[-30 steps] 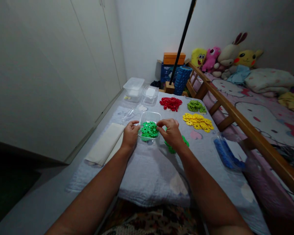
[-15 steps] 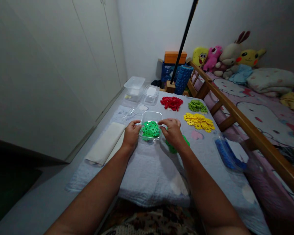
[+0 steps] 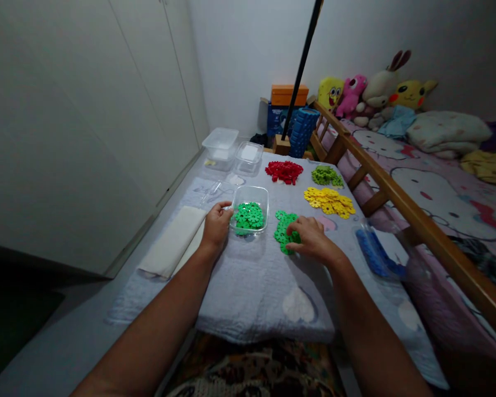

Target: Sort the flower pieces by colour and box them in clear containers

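A clear plastic box [image 3: 261,192] holding green flower-shaped pieces [image 3: 248,215] sits on a pale blue quilt [image 3: 256,281]. My left hand [image 3: 215,226] grips the box's left side, thumb at the rim. A loose pile of green pieces [image 3: 282,229] lies to the right of the box. My right hand [image 3: 314,240] rests on the near right part of that pile, fingers curled over some pieces.
Red [image 3: 284,171], light green [image 3: 325,176] and yellow [image 3: 329,200] piles lie farther back. Empty clear boxes [image 3: 220,144] stand at the far left. A bag of blue pieces [image 3: 375,256] lies right, a folded cloth [image 3: 174,240] left. A wooden bed rail [image 3: 400,204] borders the right.
My right hand has left the box's right rim and dropped onto the loose green pile. The left hand stays on the box.
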The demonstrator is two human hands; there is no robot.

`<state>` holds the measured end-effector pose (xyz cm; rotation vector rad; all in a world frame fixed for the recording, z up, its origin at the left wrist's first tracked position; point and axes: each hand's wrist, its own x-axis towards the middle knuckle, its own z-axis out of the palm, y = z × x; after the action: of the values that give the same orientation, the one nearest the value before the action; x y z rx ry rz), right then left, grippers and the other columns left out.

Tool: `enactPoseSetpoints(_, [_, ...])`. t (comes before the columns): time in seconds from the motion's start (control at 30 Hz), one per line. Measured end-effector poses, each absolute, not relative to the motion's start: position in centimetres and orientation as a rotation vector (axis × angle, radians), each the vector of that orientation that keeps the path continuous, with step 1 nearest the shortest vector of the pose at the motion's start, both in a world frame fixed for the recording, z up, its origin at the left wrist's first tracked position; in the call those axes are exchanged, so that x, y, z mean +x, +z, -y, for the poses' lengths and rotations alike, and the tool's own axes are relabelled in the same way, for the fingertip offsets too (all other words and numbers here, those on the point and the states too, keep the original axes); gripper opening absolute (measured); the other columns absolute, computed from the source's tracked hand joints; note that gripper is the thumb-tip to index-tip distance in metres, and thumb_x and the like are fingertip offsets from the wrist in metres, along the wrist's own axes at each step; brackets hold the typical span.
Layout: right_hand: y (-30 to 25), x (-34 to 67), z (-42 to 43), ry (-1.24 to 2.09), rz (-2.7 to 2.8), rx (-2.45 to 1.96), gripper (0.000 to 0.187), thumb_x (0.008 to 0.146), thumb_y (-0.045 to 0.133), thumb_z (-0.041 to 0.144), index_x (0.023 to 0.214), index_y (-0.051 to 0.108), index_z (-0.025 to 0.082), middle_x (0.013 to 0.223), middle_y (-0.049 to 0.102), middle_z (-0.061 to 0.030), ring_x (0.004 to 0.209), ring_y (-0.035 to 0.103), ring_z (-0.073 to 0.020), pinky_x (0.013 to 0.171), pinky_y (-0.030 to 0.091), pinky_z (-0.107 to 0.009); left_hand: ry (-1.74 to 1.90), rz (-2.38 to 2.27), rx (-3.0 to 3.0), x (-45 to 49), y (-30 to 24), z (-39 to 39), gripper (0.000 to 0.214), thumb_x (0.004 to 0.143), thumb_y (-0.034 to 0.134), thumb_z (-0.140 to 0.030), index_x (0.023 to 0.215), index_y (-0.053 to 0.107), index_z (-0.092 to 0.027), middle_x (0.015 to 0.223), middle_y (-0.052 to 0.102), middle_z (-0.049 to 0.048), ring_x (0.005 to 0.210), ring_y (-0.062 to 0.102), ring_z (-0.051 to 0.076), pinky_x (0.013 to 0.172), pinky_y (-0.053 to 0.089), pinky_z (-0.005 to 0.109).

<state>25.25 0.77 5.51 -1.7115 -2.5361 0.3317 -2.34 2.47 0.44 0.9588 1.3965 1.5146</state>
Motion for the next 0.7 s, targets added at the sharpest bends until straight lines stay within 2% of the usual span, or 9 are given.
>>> enactPoseSetpoints(0.13, [4.6, 25.1, -0.1, 0.203, 2.564, -1.716, 0.025, 0.078, 0.082, 0.034, 0.099, 0.072, 0.025, 0.112, 0.065, -0.0101, 0.110, 0.051, -0.0326, 0.096, 0.035, -0.045, 1.521, -1.401, 0.965, -2.3, 0.6, -2.4, 0.039, 0.070, 0.069, -0.039, 0.103, 0.067, -0.017, 0.061, 0.048, -0.0062, 0.053, 0.040, 0.011, 0.051, 0.030, 0.023])
enactPoseSetpoints(0.33, [3.9, 25.0, -0.2, 0.189, 2.524, -1.677, 0.019, 0.077, 0.080, 0.026, 0.093, 0.071, 0.024, 0.110, 0.065, -0.0088, 0.108, 0.051, -0.0309, 0.098, 0.033, -0.045, 1.525, -1.402, 0.972, -2.3, 0.6, -2.4, 0.038, 0.070, 0.070, -0.038, 0.102, 0.067, -0.017, 0.060, 0.046, -0.0066, 0.053, 0.039, 0.011, 0.051, 0.029, 0.023])
enactPoseSetpoints(0.53, [4.6, 25.0, -0.6, 0.460, 2.417, -1.618, 0.010, 0.079, 0.073, 0.018, 0.087, 0.067, 0.023, 0.100, 0.069, -0.0054, 0.101, 0.056, -0.0266, 0.088, 0.037, -0.038, 1.531, -1.392, 0.971, -2.4, 0.5, -2.4, 0.039, 0.071, 0.070, -0.038, 0.103, 0.067, -0.016, 0.059, 0.046, -0.0070, 0.051, 0.038, 0.010, 0.050, 0.028, 0.022])
enactPoseSetpoints(0.7, [6.4, 25.2, -1.1, 0.825, 2.247, -1.432, 0.006, 0.083, 0.063, 0.018, 0.079, 0.062, 0.022, 0.082, 0.068, -0.0003, 0.081, 0.061, -0.0191, 0.076, 0.041, -0.031, 1.523, -1.393, 0.967, -2.4, 0.5, -2.3, 0.039, 0.072, 0.069, -0.037, 0.105, 0.067, -0.016, 0.059, 0.047, -0.0072, 0.051, 0.037, 0.010, 0.050, 0.029, 0.022])
